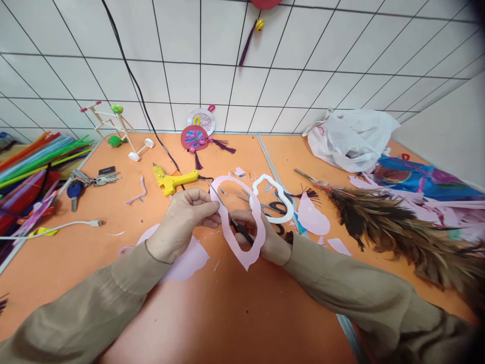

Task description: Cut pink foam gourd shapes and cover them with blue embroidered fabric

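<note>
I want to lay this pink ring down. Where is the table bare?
Bare: the near table between left sleeve and right sleeve, and the stretch from cable to left sleeve. Crowded: glue gun, white ring and spare scissors behind the pink ring; duster and scraps at right; pipe cleaners at left.

no readable text, label, brand or number on any item, black key fob point(106, 171) print too blurred

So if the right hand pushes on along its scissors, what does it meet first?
Its scissors probably hit the pink ring where the left hand pinches it; beyond, the glue gun, depth unclear.
</note>
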`<state>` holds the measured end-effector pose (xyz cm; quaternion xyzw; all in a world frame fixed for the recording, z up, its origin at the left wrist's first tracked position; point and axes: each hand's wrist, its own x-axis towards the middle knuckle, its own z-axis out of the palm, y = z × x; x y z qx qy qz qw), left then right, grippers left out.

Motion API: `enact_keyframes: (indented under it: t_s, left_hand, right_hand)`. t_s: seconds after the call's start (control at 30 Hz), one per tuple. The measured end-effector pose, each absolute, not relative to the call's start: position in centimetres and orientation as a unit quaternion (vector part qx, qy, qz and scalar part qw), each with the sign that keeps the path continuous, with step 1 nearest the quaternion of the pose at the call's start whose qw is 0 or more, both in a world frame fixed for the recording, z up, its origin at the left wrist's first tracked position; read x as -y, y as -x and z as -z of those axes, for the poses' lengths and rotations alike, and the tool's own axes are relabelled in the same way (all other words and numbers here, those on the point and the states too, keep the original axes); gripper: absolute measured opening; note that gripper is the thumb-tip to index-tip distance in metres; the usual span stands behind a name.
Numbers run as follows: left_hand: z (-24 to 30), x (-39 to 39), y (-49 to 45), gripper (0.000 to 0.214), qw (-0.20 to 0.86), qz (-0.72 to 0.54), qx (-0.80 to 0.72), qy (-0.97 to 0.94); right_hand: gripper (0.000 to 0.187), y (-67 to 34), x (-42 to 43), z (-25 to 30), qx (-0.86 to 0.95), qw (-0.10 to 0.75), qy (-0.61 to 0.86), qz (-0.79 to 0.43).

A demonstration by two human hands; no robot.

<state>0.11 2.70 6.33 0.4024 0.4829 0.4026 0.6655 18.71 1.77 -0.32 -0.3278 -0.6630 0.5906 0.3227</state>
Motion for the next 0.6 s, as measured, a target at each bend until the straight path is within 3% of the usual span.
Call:
enact_keyframes:
  t_s: [0.33, 0.6]
  left_hand:
    - [-6.25, -2.44, -0.36, 0.018, 0.664, -0.401, -0.484, -0.404]
    - [-6.39, -2.63, -0.32, 0.017, 0.666, -0.406, -0.489, -0.390]
  right_hand:
    - [0.012, -18.61, -1.83, 0.23, 0.647, 0.353, 0.288, -0.611]
    - [0.020, -18.51, -1.71, -0.12, 0.646, 0.348, 0.265, -0.626]
